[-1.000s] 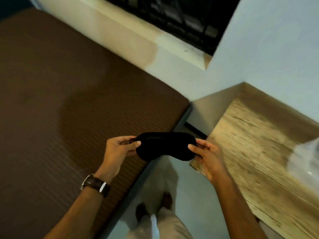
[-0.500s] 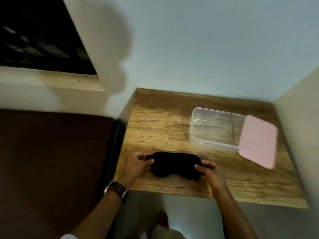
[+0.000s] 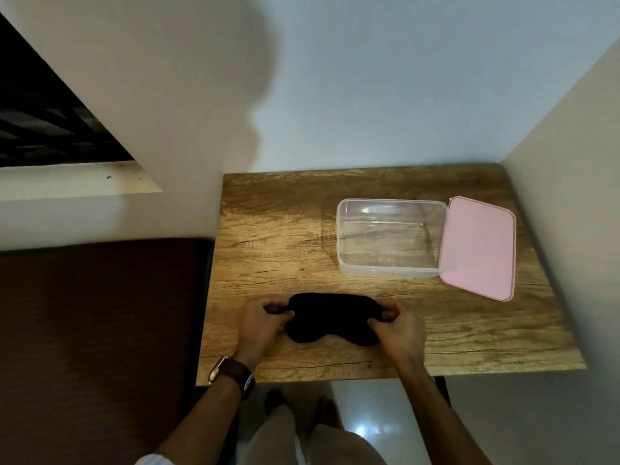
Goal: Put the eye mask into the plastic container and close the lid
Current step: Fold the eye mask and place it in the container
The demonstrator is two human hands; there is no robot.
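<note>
A black eye mask lies stretched flat near the front of a wooden table. My left hand pinches its left end and my right hand pinches its right end. Behind and to the right stands a clear plastic container, open and with nothing inside. Its pink lid leans against the container's right side, one edge resting on the table.
White walls close the table in at the back and on the right. A dark brown mattress lies to the left of the table. A dark window sits in the upper left. My legs and the glossy floor show below the table's front edge.
My view swung from the mattress to the table. Both hands carried the eye mask over and brought it down onto the table's front part, still gripping its ends.
</note>
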